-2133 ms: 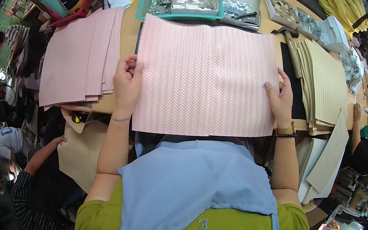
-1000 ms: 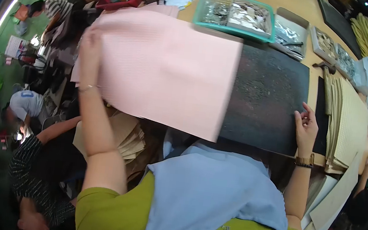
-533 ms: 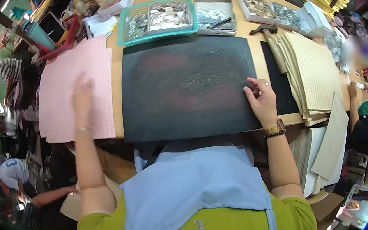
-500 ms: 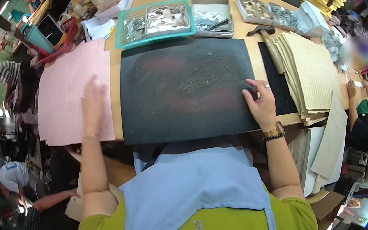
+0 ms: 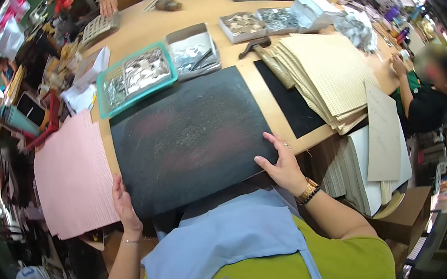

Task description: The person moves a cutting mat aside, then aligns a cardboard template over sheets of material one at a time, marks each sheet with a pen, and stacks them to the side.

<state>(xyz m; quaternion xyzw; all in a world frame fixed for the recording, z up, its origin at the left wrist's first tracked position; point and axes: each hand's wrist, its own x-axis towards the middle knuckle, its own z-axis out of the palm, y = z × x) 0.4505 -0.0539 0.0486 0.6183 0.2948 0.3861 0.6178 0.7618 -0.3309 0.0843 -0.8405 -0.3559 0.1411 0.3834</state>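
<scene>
A black, worn work mat (image 5: 195,142) lies in front of me on the table. My left hand (image 5: 126,205) is at the mat's left edge, fingers stretched out and holding nothing. At the mat's right edge rests my right hand (image 5: 282,165), its thumb and fingers apart. A stack of pink textured sheets (image 5: 76,172) is to the left of my left hand. Beyond the mat stands a teal tray (image 5: 140,98) of small metal and pale pieces. A hammer (image 5: 275,68) lies beside a stack of cream textured sheets (image 5: 325,68), to the right of the mat.
An open grey box (image 5: 191,32) of metal pieces sits beside the tray. Farther back is a box of pale pieces (image 5: 243,25). A smaller black pad (image 5: 288,103) is partly under the cream sheets. Other people work across the table and at right.
My view has turned, so the table appears rotated. My left hand has gone from over the pink sheets to the mat's left edge. The right hand stays at the right edge.
</scene>
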